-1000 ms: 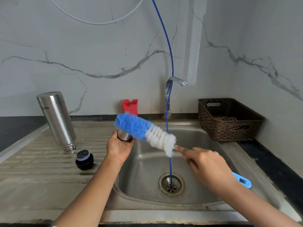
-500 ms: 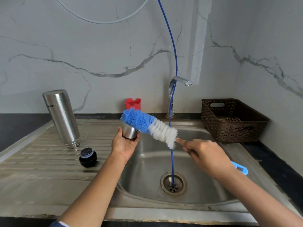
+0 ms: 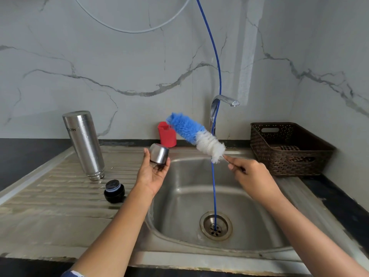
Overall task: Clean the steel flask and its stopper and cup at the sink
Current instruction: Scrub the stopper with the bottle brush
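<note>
The likeliest slip is the cup (image 3: 159, 153). The left hand (image 3: 153, 176) has it only between thumb and fingertips, palm up and fingers half open, not wrapped round it, and wet steel in so light a hold could drop into the sink (image 3: 179, 206) at five o'clock of the hand. Its closed end faces up and its mouth seems to face the palm, though the angle makes that hard to be sure of. If so, it needs turning before the brush (image 3: 196, 134) can enter, and turning is when a loose grip fails.

A second risk is the thin blue hose (image 3: 214, 186), which hangs down to the drain between the two hands. A sweep of the brush toward the cup could catch it.

The right hand (image 3: 249, 174) is at three o'clock of the cup. It pinches the brush stem just under the white bristles, forefinger laid along it and the other fingers curled. The brush head points up toward ten o'clock, clear of the cup.

The flask (image 3: 84, 144) stands mouth down on the draining board at nine o'clock of the cup. The stopper (image 3: 114, 190) lies just beside the flask at eight o'clock. Both are well clear of the hands.
</note>
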Demonstrator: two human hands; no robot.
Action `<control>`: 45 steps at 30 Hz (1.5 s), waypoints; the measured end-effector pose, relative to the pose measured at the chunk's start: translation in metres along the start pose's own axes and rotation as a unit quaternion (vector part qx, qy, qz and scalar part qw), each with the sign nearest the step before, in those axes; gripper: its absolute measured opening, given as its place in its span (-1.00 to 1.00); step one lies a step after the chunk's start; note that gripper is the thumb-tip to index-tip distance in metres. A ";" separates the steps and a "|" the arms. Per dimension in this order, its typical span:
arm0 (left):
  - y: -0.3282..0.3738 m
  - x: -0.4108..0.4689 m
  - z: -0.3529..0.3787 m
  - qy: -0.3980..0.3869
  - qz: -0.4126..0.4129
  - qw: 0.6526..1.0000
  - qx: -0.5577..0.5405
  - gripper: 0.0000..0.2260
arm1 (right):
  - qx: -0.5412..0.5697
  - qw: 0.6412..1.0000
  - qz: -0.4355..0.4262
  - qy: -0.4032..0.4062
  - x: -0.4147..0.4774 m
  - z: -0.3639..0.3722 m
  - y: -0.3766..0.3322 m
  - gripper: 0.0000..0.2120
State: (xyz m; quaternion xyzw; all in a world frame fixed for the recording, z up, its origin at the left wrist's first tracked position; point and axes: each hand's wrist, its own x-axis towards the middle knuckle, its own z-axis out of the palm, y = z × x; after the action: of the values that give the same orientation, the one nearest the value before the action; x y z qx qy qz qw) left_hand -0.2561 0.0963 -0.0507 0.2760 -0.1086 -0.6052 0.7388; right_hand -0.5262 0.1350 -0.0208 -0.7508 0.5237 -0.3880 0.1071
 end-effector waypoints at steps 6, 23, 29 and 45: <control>0.039 -0.006 0.010 0.002 0.003 0.997 0.076 -0.64 | 0.190 0.979 0.062 -0.032 -0.007 0.017 0.009 -0.71; 0.134 0.039 -0.027 0.110 0.095 0.822 0.551 -0.70 | 0.319 0.936 0.138 -0.049 -0.016 0.029 0.009 -0.73; 0.127 0.049 -0.039 0.106 0.115 0.697 0.700 -0.63 | 0.299 0.942 0.132 -0.069 -0.019 0.035 0.011 -0.73; 0.114 0.062 -0.039 0.109 0.040 0.551 0.826 -0.45 | 0.294 0.943 0.134 -0.079 -0.021 0.038 0.011 -0.73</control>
State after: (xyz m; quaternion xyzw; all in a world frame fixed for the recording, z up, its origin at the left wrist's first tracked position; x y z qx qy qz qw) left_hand -0.1264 0.0610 -0.0322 0.8240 -0.4908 -0.1838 0.2153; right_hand -0.5106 0.1396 -0.0623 -0.6373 0.4717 -0.4461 0.4152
